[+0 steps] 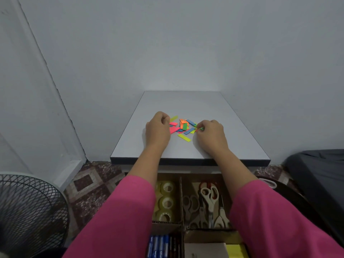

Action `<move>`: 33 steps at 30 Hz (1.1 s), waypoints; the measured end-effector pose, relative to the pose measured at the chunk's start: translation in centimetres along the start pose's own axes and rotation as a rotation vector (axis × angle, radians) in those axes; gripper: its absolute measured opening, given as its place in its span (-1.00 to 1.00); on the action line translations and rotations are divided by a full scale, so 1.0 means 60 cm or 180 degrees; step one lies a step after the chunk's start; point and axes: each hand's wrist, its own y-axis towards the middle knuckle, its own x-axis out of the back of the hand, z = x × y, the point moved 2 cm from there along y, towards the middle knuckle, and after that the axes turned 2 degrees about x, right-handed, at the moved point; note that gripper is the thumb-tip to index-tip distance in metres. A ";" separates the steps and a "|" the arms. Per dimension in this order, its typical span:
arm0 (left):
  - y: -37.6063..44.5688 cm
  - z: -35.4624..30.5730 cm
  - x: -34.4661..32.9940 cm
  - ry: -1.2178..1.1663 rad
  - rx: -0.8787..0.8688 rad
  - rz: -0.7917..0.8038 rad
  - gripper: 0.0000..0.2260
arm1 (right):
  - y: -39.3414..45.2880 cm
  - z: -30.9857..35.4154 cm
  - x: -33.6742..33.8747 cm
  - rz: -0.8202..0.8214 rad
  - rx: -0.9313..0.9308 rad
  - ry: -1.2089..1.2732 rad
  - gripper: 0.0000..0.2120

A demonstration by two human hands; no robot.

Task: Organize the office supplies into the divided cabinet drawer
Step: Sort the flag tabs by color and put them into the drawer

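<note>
Both hands rest on the grey rectangular table (pixel 232 131), one on each side of a loose pile of small coloured paper strips (pixel 183 127) in pink, orange, green, blue and yellow. Left hand (pixel 158 129): fingers curled inward, knuckles up, at the pile's left edge against the pink strips; whether it holds a strip cannot be told. Right hand (pixel 211 134): fingers curled, fingertips pinching a green strip (pixel 201 128) at the pile's right edge. One yellow strip (pixel 184 137) lies apart from the pile, between the two hands and nearer the person.

Below the forearms, under the table's front edge, the divided cardboard-lined drawer (pixel 181 202) stands open. Its compartment under the left forearm contains clear tape rolls (pixel 166 201); the one under the right forearm contains several scissors (pixel 209 203). Nearer the person, blue markers (pixel 158 245) and a yellow pad (pixel 236 251) occupy further compartments.
</note>
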 end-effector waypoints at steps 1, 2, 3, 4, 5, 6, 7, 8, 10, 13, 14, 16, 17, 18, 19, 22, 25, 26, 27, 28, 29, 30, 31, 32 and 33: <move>-0.001 -0.001 0.002 -0.0049 -0.0027 -0.0056 -0.86 | 0.000 0.000 0.000 -0.0016 0.0000 0.0019 -0.74; -0.001 -0.002 0.004 -0.0033 -0.0053 -0.0130 -0.86 | 0.000 0.000 0.000 -0.0029 -0.0004 0.0041 -0.75; -0.002 -0.004 0.006 0.0034 -0.0061 -0.0196 -0.85 | 0.000 -0.001 0.000 -0.0033 -0.0006 0.0058 -0.76; -0.002 -0.005 0.007 0.0091 -0.0044 -0.0238 -0.85 | 0.000 -0.001 0.000 -0.0036 -0.0003 0.0064 -0.76; -0.001 -0.004 0.007 0.0091 -0.0014 -0.0239 -0.85 | 0.001 -0.001 -0.001 -0.0041 0.0001 0.0060 -0.76; 0.001 -0.002 0.006 0.0062 0.0024 -0.0196 -0.87 | 0.002 -0.001 -0.001 -0.0050 0.0006 0.0052 -0.76; 0.001 0.000 0.005 0.0043 0.0061 -0.0129 -0.87 | 0.002 -0.001 -0.001 -0.0061 0.0011 0.0051 -0.76; 0.002 0.003 0.003 0.0043 0.0101 -0.0055 -0.87 | 0.002 -0.001 0.000 -0.0057 0.0019 0.0062 -0.76; 0.002 0.006 0.000 0.0072 0.0156 0.0043 -0.87 | 0.002 0.000 0.000 -0.0014 0.0046 0.0097 -0.75; -0.001 0.000 0.000 0.0106 0.0132 0.0088 -0.87 | 0.002 0.003 0.000 0.0057 0.0065 0.0113 -0.73; -0.002 -0.004 0.002 0.0074 0.0114 0.0082 -0.86 | 0.001 0.004 0.000 0.0078 0.0053 0.0124 -0.72; -0.003 -0.007 0.002 -0.0001 0.0067 0.0124 -0.85 | -0.001 0.006 0.000 0.0080 0.0055 0.0119 -0.72; -0.004 -0.008 0.002 -0.0040 0.0053 0.0217 -0.84 | -0.003 0.007 0.001 0.0062 0.0072 0.0101 -0.71; -0.005 -0.007 0.001 -0.0070 0.0035 0.0343 -0.84 | -0.004 0.007 0.001 0.0037 0.0081 0.0088 -0.72; -0.005 -0.007 -0.002 -0.0061 0.0042 0.0491 -0.84 | -0.005 0.007 0.003 0.0005 0.0080 0.0084 -0.72; -0.012 -0.014 -0.007 0.0200 0.0110 0.0894 -0.84 | -0.007 0.009 0.004 -0.0070 0.0058 0.0127 -0.74; -0.021 -0.023 -0.006 0.0552 0.0048 0.1000 -0.83 | -0.008 0.010 0.004 -0.0075 0.0033 0.0160 -0.75; -0.023 -0.024 -0.006 0.0559 0.0016 0.0999 -0.83 | -0.009 0.010 0.005 -0.0074 0.0000 0.0200 -0.76; -0.022 -0.025 -0.006 0.0530 -0.0013 0.0990 -0.82 | -0.008 0.009 0.005 -0.0084 -0.0045 0.0269 -0.77; -0.021 -0.026 -0.006 0.0552 -0.0063 0.0988 -0.81 | -0.007 0.006 0.005 -0.0100 -0.0114 0.0377 -0.79; -0.022 -0.029 -0.006 0.0689 -0.0152 0.1005 -0.79 | -0.005 0.004 0.005 -0.0135 -0.0208 0.0519 -0.80; -0.023 -0.031 -0.007 0.0921 -0.0284 0.1058 -0.77 | -0.002 0.001 0.006 -0.0186 -0.0316 0.0672 -0.81; -0.024 -0.032 -0.008 0.1150 -0.0409 0.1137 -0.75 | 0.000 -0.002 0.008 -0.0241 -0.0411 0.0797 -0.81; -0.026 -0.035 -0.010 0.1315 -0.0510 0.1192 -0.75 | 0.001 -0.003 0.010 -0.0276 -0.0483 0.0882 -0.80; -0.026 -0.036 -0.010 0.1409 -0.0542 0.1214 -0.74 | 0.001 -0.004 0.012 -0.0283 -0.0512 0.0934 -0.80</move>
